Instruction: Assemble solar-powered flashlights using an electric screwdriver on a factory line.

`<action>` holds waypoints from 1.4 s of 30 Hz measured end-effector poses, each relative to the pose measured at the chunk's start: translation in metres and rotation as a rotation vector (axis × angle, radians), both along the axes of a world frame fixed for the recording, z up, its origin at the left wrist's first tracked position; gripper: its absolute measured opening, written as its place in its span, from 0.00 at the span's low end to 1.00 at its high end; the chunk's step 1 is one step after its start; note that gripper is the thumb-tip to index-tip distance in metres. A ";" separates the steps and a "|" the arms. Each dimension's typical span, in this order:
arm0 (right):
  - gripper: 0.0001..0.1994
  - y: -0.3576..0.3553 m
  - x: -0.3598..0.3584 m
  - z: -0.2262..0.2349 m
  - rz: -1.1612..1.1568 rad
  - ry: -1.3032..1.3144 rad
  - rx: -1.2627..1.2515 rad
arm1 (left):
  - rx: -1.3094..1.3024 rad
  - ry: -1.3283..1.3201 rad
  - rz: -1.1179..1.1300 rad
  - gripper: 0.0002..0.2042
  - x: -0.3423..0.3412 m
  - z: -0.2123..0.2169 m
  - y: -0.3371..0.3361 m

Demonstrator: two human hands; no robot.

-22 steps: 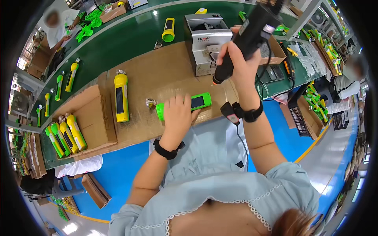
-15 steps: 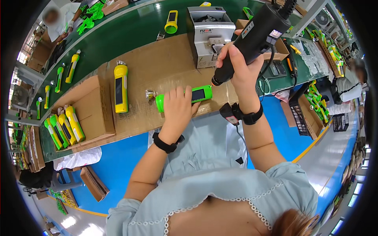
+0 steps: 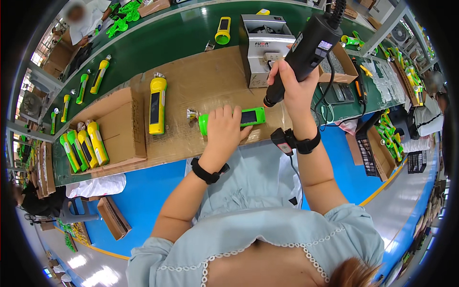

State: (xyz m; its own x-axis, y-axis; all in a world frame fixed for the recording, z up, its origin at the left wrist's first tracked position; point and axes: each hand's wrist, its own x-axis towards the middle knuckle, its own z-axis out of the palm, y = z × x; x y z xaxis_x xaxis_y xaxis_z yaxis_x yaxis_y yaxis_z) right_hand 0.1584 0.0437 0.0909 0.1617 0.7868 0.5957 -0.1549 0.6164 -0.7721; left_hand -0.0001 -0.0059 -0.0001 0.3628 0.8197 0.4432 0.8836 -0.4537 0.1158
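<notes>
A green flashlight [image 3: 253, 116] with a dark panel lies crosswise on the cardboard sheet. My left hand [image 3: 223, 128] is closed over its middle, fingers across the top and thumb along the near side. A shiny reflector [image 3: 192, 115] sits by the flashlight's left end; whether they are joined I cannot tell. My right hand [image 3: 299, 88] is wrapped around a black electric screwdriver [image 3: 307, 52], tilted with its tip down and left. That tip is close to the flashlight's right end; contact cannot be made out. Farther left, a yellow flashlight [image 3: 157, 107] lies lengthwise, a reflector at its far end.
A cardboard box [image 3: 136, 126] at left holds several green and yellow flashlights. Beyond the cardboard sheet [image 3: 201, 71] stands a grey metal machine [image 3: 263, 52]. More flashlights line the green table [image 3: 186, 36]. The screwdriver's cable [image 3: 329, 79] hangs at right. A person [image 3: 83, 21] sits far left.
The view has swung a little, so the table and its things appear farther right. My hands, the screwdriver and the green flashlight keep nearly the same places relative to each other.
</notes>
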 end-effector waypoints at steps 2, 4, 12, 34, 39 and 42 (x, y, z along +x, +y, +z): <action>0.17 0.001 0.000 -0.002 0.007 0.003 -0.002 | 0.005 -0.006 -0.008 0.24 0.000 0.000 0.000; 0.17 0.004 -0.004 -0.006 0.056 0.013 -0.018 | -0.005 0.001 -0.007 0.24 0.000 -0.001 0.000; 0.17 0.017 -0.013 -0.022 0.126 -0.048 -0.104 | -0.061 -0.041 -0.025 0.25 -0.006 0.004 0.014; 0.15 0.065 0.033 0.041 -0.098 0.072 0.236 | -0.129 -0.178 -0.169 0.28 -0.010 0.020 0.013; 0.11 0.084 0.028 0.026 0.010 0.055 0.154 | -0.134 -0.229 -0.099 0.28 -0.043 0.034 0.002; 0.12 0.087 0.028 0.021 0.061 0.035 0.123 | -0.218 -0.124 -0.043 0.26 -0.067 0.032 -0.004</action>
